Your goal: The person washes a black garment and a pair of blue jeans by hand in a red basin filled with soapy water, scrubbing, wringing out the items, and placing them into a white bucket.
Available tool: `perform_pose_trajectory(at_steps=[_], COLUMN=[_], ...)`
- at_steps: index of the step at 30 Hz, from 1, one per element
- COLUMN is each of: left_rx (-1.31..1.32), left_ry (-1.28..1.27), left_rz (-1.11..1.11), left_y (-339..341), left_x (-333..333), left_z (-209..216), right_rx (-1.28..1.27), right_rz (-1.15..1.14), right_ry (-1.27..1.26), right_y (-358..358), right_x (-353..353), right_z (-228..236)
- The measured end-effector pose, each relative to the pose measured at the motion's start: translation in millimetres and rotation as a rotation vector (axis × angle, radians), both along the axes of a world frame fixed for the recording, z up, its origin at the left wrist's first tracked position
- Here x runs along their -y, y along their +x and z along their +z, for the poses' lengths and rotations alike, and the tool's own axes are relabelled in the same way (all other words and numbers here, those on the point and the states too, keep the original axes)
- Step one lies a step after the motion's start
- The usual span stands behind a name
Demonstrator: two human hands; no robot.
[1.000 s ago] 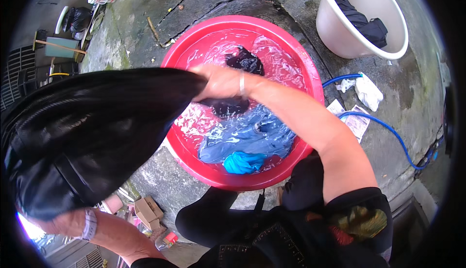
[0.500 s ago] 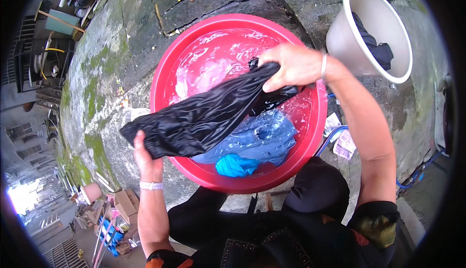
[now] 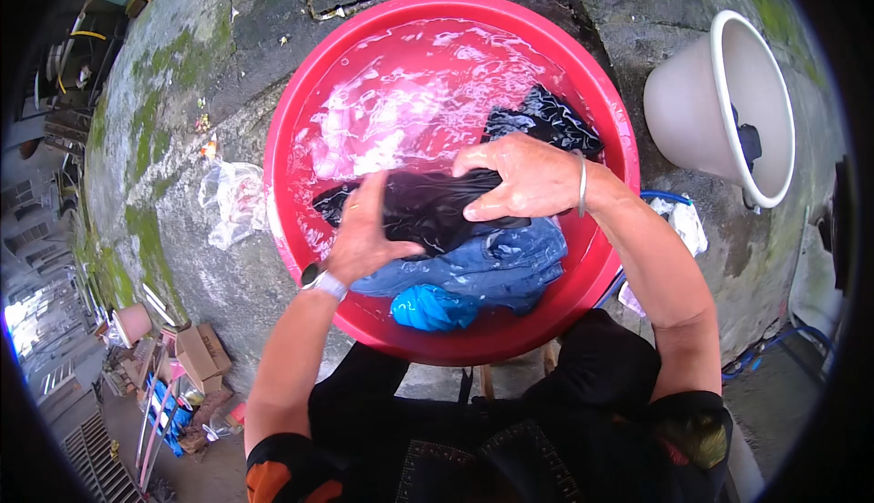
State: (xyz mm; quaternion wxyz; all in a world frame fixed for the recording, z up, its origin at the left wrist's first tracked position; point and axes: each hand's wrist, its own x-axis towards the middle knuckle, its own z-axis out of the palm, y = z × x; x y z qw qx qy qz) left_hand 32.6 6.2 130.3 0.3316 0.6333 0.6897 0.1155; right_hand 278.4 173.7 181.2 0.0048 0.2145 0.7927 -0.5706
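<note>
You're holding the black cloth [image 3: 428, 216] bunched between both hands, low in the red basin [image 3: 291, 139], partly sunk in the water at its near half. It's soaked, so judge it heavy for its size, limp and slick; it'll likely sag and drip wherever you don't support it. Best hold is a full fistful of the bunched middle, not a loose edge. Your left hand [image 3: 364, 234] is pressing on its left end, fingers curled closed around the fabric. Your right hand [image 3: 523, 180] is clamping the right end, fingers wrapped over the top. Just under the cloth, a blue garment [image 3: 473, 271] and a turquoise piece [image 3: 432, 307] are lying against the near wall. Another dark cloth [image 3: 542, 121] is floating behind your right hand. A white tub [image 3: 692, 111] is sitting to the right, apart from the basin.
</note>
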Motion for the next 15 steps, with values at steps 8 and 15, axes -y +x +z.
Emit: perform_pose_trajectory(at_steps=[8, 15], left_rx=[0.706, 1.031], left_ry=[-0.405, -0.208], left_rz=[0.322, 1.219], left_y=[7.4, -35.6], left_x=[-37.2, 14.0], left_z=[-70.0, -153.1], right_rx=[0.024, 0.333], right_rz=[-0.429, -0.133], right_ry=[-0.251, -0.156], right_y=[-9.9, -49.0], right_x=[-66.4, -11.3], right_z=[-65.3, -182.0])
